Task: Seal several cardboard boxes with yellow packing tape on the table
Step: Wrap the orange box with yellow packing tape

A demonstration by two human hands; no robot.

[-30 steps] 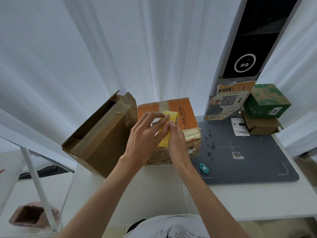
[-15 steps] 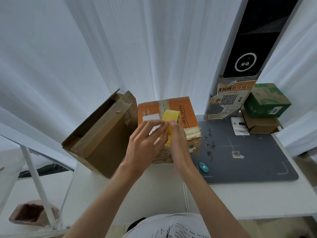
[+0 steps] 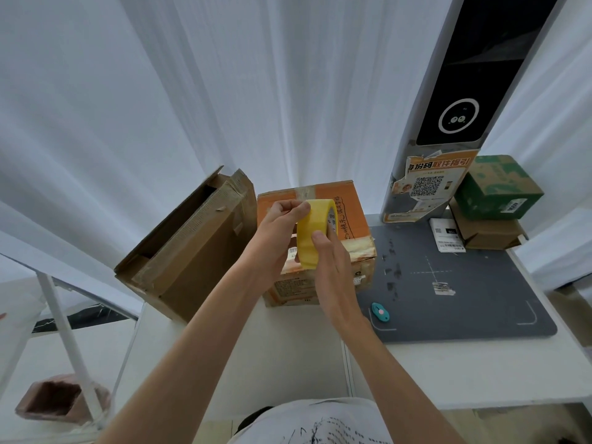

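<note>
Yellow tape roll (image 3: 312, 233) upright before orange box (image 3: 349, 219).

A white table (image 3: 464, 373) fills the lower right of the frame. On it, at centre, stands an orange cardboard box (image 3: 349, 219); a brown box (image 3: 198, 251) leans at its left. A grey mat (image 3: 464, 302) lies right, bearing a teal cutter (image 3: 380, 312), a white label (image 3: 447, 234) and two stacked boxes (image 3: 493, 206).

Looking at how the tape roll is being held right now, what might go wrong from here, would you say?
The left hand pinches at the top edge of the yellow packing tape roll while the right hand grips it in mid-air; the freed end could fold onto itself. The tall brown cardboard box leans with its flap open and might tip if bumped. The small teal cutter lies near the right forearm and could be knocked off.
</note>
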